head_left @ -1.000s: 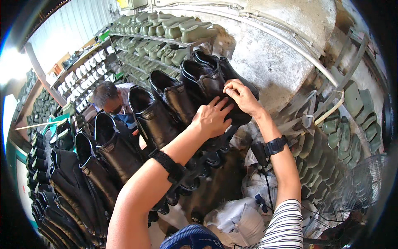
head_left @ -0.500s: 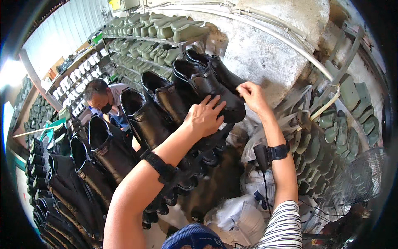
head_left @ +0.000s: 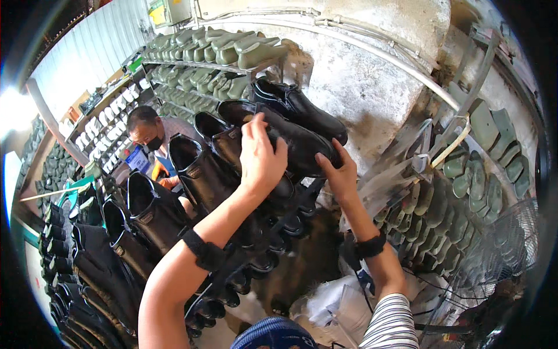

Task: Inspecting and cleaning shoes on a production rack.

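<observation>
A black leather shoe [head_left: 294, 141] is tilted between my hands above the end of a rack, with its toe to the right. My right hand [head_left: 340, 173] grips it at the toe, thumb on the near side. At its opening and near side is my left hand [head_left: 263, 157], with bent fingers against the upper; the fingertips are partly hidden. Just behind it another black shoe [head_left: 305, 109] stands on the rack. To the left of my left hand, more black shoes [head_left: 204, 174] stand in a row with their openings upward.
Green shoe lasts [head_left: 256, 55] fill shelves by the wall, and more lasts [head_left: 442, 215] hang at right. A masked person [head_left: 152, 135] works behind the row of shoes. White bags [head_left: 337, 305] lie below, near a wire fan guard [head_left: 500, 244].
The near shoe has been lifted and turned, its toe swinging away from the rack. My right hand has moved down and left onto the toe; my left hand has shifted back to the opening.
</observation>
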Available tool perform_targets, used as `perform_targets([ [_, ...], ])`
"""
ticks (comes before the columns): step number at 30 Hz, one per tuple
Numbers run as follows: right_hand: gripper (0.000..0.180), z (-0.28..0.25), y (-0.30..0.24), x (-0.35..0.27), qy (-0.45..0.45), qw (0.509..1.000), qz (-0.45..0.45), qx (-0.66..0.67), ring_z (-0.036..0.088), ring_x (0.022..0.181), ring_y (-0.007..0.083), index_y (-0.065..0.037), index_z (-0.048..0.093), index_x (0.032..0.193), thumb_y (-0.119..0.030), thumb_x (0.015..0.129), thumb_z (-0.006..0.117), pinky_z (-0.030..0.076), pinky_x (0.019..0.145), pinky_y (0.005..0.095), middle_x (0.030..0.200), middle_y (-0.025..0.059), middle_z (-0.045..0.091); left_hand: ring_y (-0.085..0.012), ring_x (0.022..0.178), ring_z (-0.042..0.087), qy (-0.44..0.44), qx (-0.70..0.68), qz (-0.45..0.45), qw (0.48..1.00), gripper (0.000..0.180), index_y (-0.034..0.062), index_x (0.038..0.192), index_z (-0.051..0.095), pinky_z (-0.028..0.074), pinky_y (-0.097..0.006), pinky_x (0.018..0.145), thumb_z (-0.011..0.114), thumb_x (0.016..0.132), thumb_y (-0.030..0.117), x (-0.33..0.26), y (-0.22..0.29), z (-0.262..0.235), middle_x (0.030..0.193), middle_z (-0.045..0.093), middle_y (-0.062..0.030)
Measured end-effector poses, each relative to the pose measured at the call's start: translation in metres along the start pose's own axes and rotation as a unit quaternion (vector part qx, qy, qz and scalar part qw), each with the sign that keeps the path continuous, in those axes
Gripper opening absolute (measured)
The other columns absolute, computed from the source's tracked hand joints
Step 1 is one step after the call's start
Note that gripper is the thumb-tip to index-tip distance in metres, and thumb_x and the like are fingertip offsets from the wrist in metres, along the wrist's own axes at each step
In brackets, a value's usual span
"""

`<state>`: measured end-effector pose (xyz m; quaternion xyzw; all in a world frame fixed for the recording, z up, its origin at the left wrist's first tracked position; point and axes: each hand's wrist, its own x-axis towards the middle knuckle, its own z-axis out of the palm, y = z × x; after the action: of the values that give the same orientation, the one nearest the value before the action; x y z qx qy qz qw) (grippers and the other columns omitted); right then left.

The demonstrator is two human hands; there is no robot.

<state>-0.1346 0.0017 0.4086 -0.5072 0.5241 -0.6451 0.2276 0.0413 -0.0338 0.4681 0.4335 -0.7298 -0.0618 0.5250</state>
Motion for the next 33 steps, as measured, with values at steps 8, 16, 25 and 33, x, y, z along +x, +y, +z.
perform_targets([
  [8, 0.058, 0.019, -0.024, -0.063, 0.172, 0.981, -0.068, 0.057, 0.048, 0.111, 0.0199, 0.008, 0.037, 0.13, -0.007, 0.082, 0.065, 0.038, 0.096, 0.0303, 0.128, 0.0181, 0.046, -0.0311, 0.119, 0.039, 0.009, -0.156, -0.162, 0.974, 0.084, -0.0072, 0.135, 0.015, 0.033, -0.038, 0.101, 0.069, 0.077, 0.019, -0.031, 0.033, -0.026, 0.128, 0.031, -0.023],
  [16, 0.061, 0.009, -0.082, -0.141, 0.26, 0.953, -0.048, 0.145, 0.045, 0.115, 0.0244, 0.001, 0.028, 0.136, -0.009, 0.084, 0.058, 0.036, 0.098, 0.035, 0.133, 0.0164, 0.039, -0.0226, 0.116, 0.041, -0.171, -0.438, -0.331, 0.818, 0.097, -0.0118, 0.132, 0.005, 0.034, -0.03, 0.099, 0.072, 0.076, 0.031, -0.086, 0.098, -0.054, 0.127, 0.039, -0.0202],
  [25, 0.045, -0.032, -0.103, -0.274, 0.11, 0.992, -0.054, 0.027, 0.045, 0.102, 0.022, 0.003, 0.041, 0.115, -0.017, 0.08, 0.06, 0.036, 0.092, 0.0343, 0.112, 0.0143, 0.047, -0.017, 0.095, 0.056, -0.119, -0.481, -0.291, 0.818, 0.062, 0.0052, 0.119, 0.04, 0.045, -0.032, 0.086, 0.076, 0.069, 0.01, -0.166, 0.091, -0.088, 0.105, 0.056, -0.007],
  [33, 0.037, -0.065, -0.165, -0.261, -0.047, 0.988, -0.022, -0.146, 0.048, 0.069, 0.0108, -0.005, 0.058, 0.098, -0.022, 0.071, 0.077, 0.039, 0.059, 0.0236, 0.08, 0.0021, 0.054, -0.0168, 0.096, 0.056, -0.236, -0.501, -0.311, 0.772, 0.066, 0.0031, 0.12, 0.039, 0.045, -0.032, 0.087, 0.078, 0.068, 0.012, -0.238, 0.101, -0.12, 0.107, 0.056, -0.008],
])
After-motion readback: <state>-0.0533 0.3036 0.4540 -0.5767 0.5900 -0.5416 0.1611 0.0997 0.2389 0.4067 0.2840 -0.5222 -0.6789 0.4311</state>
